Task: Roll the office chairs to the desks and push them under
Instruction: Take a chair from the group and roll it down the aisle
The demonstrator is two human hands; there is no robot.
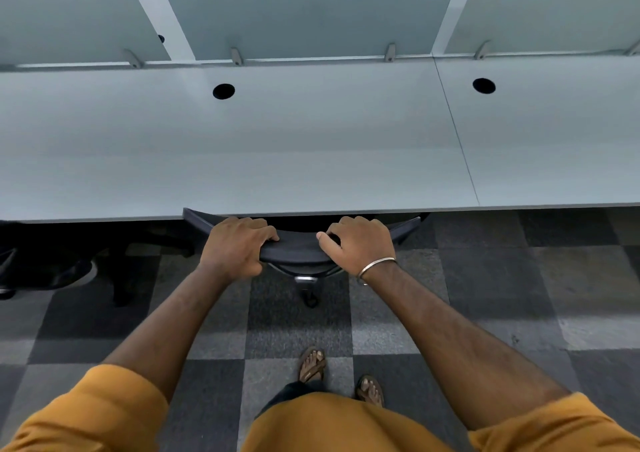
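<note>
A black office chair (298,248) stands pushed in at the long pale grey desk (311,147). Only the curved top of its backrest and one caster (310,300) show below the desk's front edge; the seat is hidden under the desk. My left hand (236,245) grips the left part of the backrest top. My right hand (358,244), with a metal bangle on the wrist, grips the right part. Both arms reach straight forward.
Another dark chair base (52,271) sits under the desk at the far left. The desk has two round cable holes (223,91) and a frosted divider panel (311,8) behind. Grey checkered carpet (485,296) covers the floor; my sandalled feet (313,365) stand behind the chair.
</note>
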